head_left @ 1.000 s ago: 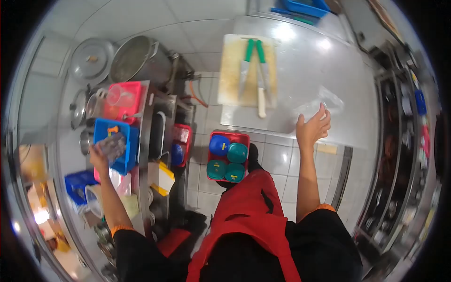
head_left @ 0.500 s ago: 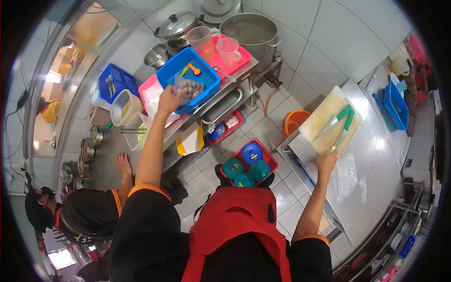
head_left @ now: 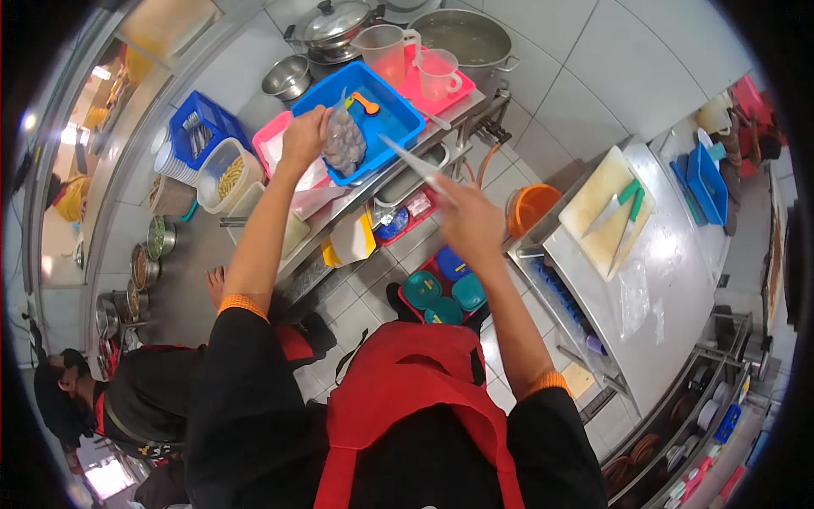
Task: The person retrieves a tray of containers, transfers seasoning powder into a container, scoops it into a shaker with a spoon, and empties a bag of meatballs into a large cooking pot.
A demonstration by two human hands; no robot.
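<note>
My left hand (head_left: 306, 141) is closed on the top of a clear plastic bag (head_left: 344, 146) of greyish-brown lumps, which hangs over the blue tub (head_left: 396, 136). An orange measuring spoon (head_left: 365, 103) lies inside the tub. My right hand (head_left: 468, 222), smeared by motion, is wrapped round a knife (head_left: 415, 161); its handle is hidden in the fingers. The blade points up and left toward the bag, with a gap between them. Two green-handled knives (head_left: 626, 208) rest on the cutting board (head_left: 583, 182) at the right.
Pink tray (head_left: 462, 93) with clear jugs stands behind the tub, near a large pot (head_left: 465, 38). Left are a blue cutlery basket (head_left: 188, 140) and a food container (head_left: 222, 199). Below sits a crate with teal lids (head_left: 421, 290). A co-worker (head_left: 144, 390) stands at the left.
My right hand has left the cutting board and swung left with a knife in it. My left hand has raised the bag, which now hangs upright.
</note>
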